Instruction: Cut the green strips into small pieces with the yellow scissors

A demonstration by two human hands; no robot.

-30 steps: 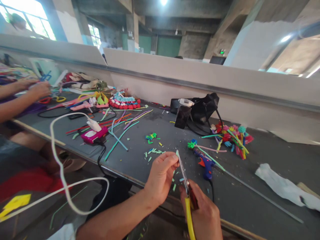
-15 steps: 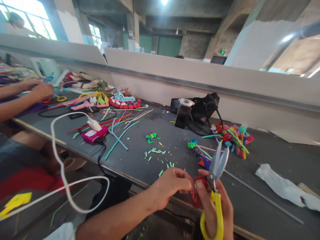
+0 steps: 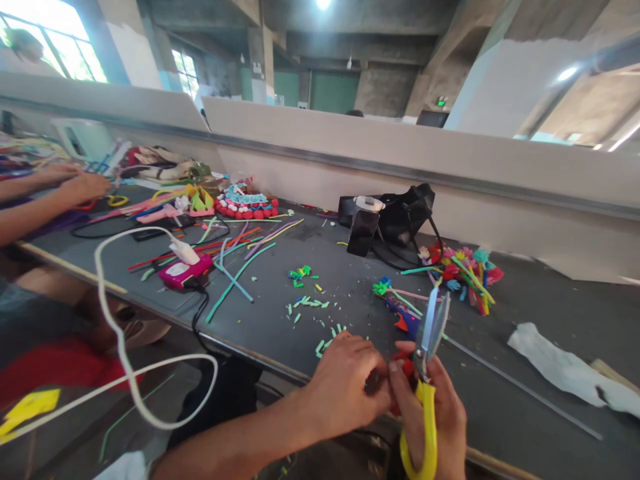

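In my right hand (image 3: 445,413) is a pair of scissors (image 3: 431,327), blades pointing up and slightly parted. A yellow handle loop shows beside my fingers, and a bit of red, apparently the other handle, shows between my hands. My left hand (image 3: 347,380) is closed, its fingertips meeting my right thumb. Whatever is pinched there is hidden. Just beyond my left hand lie small cut pale-green pieces (image 3: 313,303) and a little green cluster (image 3: 301,273). A green-and-blue pom-like tip (image 3: 382,287) lies behind the scissors.
A magenta power adapter (image 3: 186,272) with a white cable sits left, near fuzzy craft stems (image 3: 240,280). Behind are a phone (image 3: 363,233), a black bag (image 3: 410,213) and colourful fuzzy flowers (image 3: 467,273). A white cloth (image 3: 565,370) lies right. Another person's hands (image 3: 83,187) work at far left.
My left hand has rolled over, its knuckles now facing up, and it covers most of the red loop. The scissors have turned slightly in my right hand. The view has shifted a little.
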